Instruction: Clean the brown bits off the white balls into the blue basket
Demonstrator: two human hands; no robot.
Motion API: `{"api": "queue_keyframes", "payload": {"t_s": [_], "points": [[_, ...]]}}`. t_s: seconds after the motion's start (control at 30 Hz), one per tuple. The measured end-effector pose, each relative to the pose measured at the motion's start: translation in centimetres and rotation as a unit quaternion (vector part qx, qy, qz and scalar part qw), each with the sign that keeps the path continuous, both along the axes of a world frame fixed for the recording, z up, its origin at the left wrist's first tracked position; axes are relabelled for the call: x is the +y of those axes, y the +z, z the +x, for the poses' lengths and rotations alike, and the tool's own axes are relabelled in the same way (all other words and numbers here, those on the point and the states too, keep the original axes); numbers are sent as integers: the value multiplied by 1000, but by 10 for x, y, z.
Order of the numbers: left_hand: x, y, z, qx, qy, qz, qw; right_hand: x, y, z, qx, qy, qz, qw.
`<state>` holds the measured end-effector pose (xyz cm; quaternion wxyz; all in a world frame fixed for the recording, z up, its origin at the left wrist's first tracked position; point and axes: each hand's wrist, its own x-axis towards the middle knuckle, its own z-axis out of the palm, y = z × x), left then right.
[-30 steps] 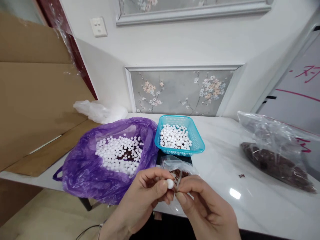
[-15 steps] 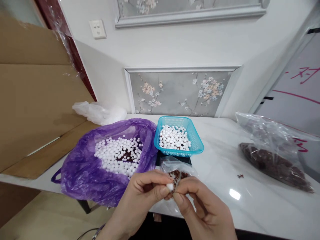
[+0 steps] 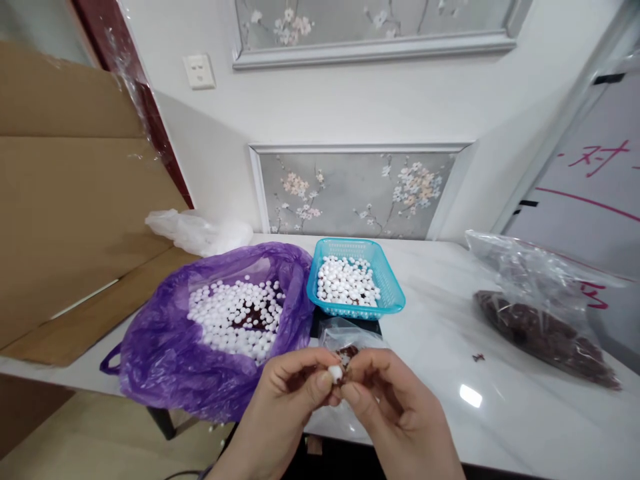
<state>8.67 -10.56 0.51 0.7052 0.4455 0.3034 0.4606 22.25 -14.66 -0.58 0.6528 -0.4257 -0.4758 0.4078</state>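
Note:
My left hand pinches a small white bead between thumb and forefinger. My right hand meets it from the right, fingers pinched against the bead on something tiny that I cannot make out. Both hands hover over the table's near edge. Just behind them lies a small clear bag holding dark brown bits. A purple plastic bag full of white beads sits to the left. A blue basket with more white beads stands behind the hands.
A large clear bag of dark brown pieces lies at the right on the white table. One brown bit lies loose near it. Cardboard sheets lean at the left, with a crumpled white bag behind.
My hands have closed together on the bead, so less of it shows. The camera has tilted slightly, shifting the scene down.

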Motion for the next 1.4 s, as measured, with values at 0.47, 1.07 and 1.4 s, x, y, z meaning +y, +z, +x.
{"api": "queue_keyframes", "payload": {"t_s": [0.47,1.07,1.4], "points": [[-2,1,1,-12,41,-49,998,0,-3,3,-64,-20,36,997],[7,-2,-6,-1,80,5,997,-4,-7,39,-213,-112,15,971],[19,-1,-9,-2,137,-66,988,42,-36,1,-555,7,-84,827]]}}
